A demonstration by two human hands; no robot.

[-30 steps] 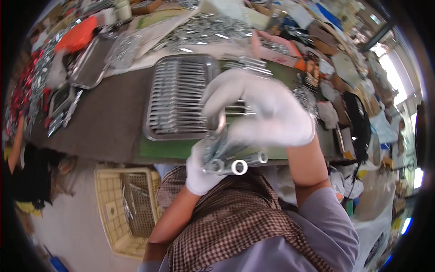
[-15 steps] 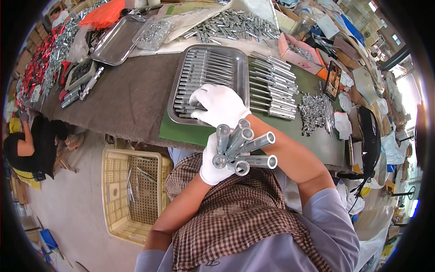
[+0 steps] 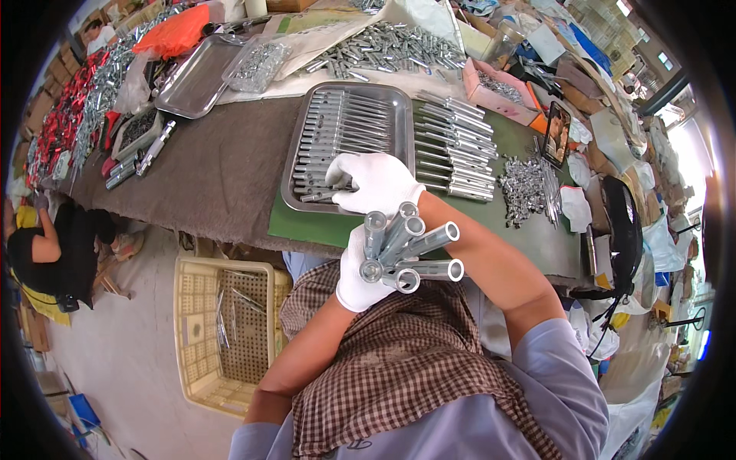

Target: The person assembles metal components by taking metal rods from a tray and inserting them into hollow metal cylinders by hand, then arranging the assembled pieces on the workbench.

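Observation:
My left hand (image 3: pixel 356 268), in a white glove, is closed around a bundle of several shiny metal tubes (image 3: pixel 406 244). Their open round ends point up and to the right. Above them, my gloved right hand (image 3: pixel 377 184) reaches over the near end of a steel tray (image 3: pixel 409 115). Its fingers are curled in a pinch at a metal rod (image 3: pixel 316 197) lying nearest me; the fingers partly hide the grip. Similar rods (image 3: pixel 345 123), thick at the left and thin at the right, lie in a row inside the tray.
Right of the tray are stacked metal rods (image 3: pixel 464 149), a pile of small metal parts (image 3: pixel 523 192) and a phone (image 3: pixel 556 134). A pink box (image 3: pixel 498 96) and loose tubes (image 3: pixel 387 47) lie behind. A yellow crate (image 3: pixel 184 337) stands below left; another person (image 3: pixel 46 245) sits beyond.
The right hand has shifted slightly, its thumb and fingers drawn closer at the nearest rod. The left hand keeps its bundle of tubes. The whole view has moved a little.

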